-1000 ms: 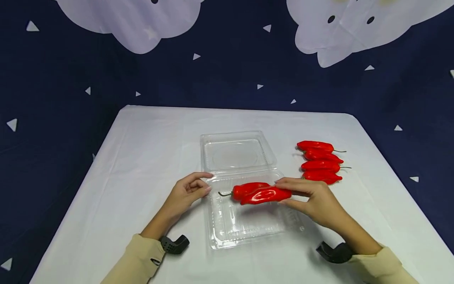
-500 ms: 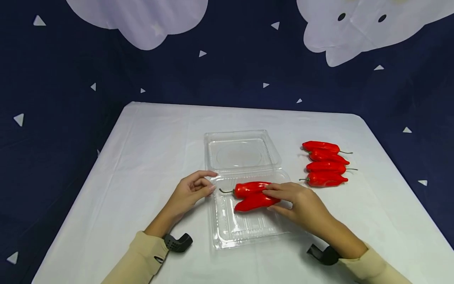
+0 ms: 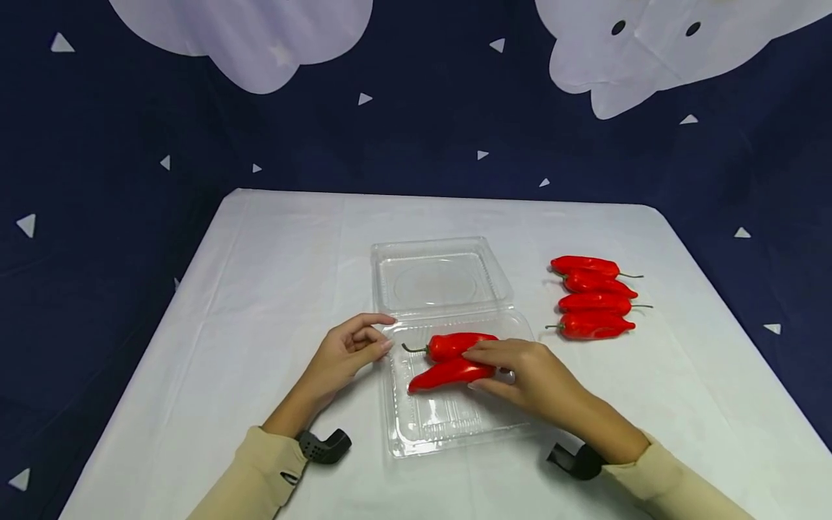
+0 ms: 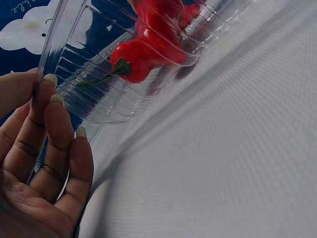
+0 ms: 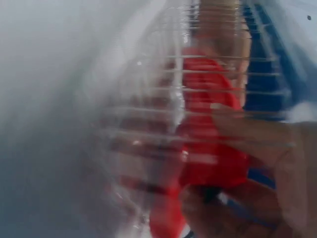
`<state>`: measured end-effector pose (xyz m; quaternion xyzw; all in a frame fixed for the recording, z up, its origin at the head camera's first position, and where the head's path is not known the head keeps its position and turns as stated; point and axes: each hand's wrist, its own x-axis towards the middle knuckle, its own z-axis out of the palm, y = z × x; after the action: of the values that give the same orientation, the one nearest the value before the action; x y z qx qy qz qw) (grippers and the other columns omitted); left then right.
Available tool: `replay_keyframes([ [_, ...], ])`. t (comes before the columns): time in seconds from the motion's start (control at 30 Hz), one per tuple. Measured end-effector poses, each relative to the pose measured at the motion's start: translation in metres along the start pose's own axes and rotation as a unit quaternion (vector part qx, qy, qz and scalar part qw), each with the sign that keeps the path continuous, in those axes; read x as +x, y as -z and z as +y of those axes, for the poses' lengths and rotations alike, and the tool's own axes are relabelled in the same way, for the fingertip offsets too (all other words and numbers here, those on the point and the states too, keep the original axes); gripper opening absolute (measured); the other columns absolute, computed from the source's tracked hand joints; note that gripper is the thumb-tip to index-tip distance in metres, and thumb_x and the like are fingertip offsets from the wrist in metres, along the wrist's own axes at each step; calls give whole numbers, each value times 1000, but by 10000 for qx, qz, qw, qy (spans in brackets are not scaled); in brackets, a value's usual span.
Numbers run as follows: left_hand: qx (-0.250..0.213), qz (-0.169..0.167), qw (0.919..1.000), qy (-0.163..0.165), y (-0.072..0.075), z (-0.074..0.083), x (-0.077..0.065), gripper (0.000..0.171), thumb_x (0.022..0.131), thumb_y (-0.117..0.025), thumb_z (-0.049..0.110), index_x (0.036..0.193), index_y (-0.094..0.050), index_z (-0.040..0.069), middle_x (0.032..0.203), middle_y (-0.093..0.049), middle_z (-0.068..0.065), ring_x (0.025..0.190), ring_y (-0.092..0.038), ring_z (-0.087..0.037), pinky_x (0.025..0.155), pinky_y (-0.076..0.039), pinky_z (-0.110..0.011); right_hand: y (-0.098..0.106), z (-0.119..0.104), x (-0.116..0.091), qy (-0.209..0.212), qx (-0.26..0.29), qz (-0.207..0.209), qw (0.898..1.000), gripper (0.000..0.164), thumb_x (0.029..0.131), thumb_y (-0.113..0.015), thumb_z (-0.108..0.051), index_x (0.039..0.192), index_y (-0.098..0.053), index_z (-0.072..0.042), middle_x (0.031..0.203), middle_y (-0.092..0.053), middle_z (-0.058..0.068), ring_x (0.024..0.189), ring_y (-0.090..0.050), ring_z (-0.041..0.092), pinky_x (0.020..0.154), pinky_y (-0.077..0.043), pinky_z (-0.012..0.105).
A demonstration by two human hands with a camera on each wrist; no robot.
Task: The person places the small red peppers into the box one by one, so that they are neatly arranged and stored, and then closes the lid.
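A clear plastic clamshell container (image 3: 448,427) lies on the table with its lid (image 3: 442,280) folded back. My left hand (image 3: 344,354) pinches the container's left rim between thumb and fingertips, plain in the left wrist view. Inside the tray lies one red chili pepper (image 3: 455,345), its green stem pointing left. A second red chili pepper (image 3: 443,376) is gripped at its stem end by my right hand (image 3: 536,375), low in the tray in front of the first, tip to the left. Through the blurred right wrist view, red pepper (image 5: 208,144) shows between the fingers.
Several more red chili peppers (image 3: 594,303) lie in a column to the right of the container. A white cloth covers the table (image 3: 292,245). Behind it hangs a dark blue curtain (image 3: 416,130) with clouds and triangles.
My right hand has moved left and down with its chili pepper, from above the tray to low inside it, apart from the first pepper's tip. The left hand keeps its place at the rim.
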<state>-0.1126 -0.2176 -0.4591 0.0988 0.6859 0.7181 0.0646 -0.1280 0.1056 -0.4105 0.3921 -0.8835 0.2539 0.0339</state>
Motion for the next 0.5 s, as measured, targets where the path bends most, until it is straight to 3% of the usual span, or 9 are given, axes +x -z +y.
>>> replay_keyframes([
  [0.23, -34, -99, 9999, -82, -2, -1, 3, 38, 95, -72, 5, 132, -63, 4, 91, -67, -5, 78, -61, -15, 73, -52, -25, -6, 7, -2, 42, -800, 342, 9962, 47, 71, -95, -22, 114, -79, -11, 118, -72, 3, 107, -69, 24, 84, -58, 41],
  [0.5, 37, 54, 10000, 7, 1, -3, 1, 40, 95, -72, 6, 133, -62, 7, 91, -66, -6, 77, -59, -13, 71, -49, -23, -6, 5, 0, 32, -714, 424, 9965, 48, 72, -95, -23, 116, -78, -11, 117, -73, 2, 109, -68, 22, 86, -58, 41],
])
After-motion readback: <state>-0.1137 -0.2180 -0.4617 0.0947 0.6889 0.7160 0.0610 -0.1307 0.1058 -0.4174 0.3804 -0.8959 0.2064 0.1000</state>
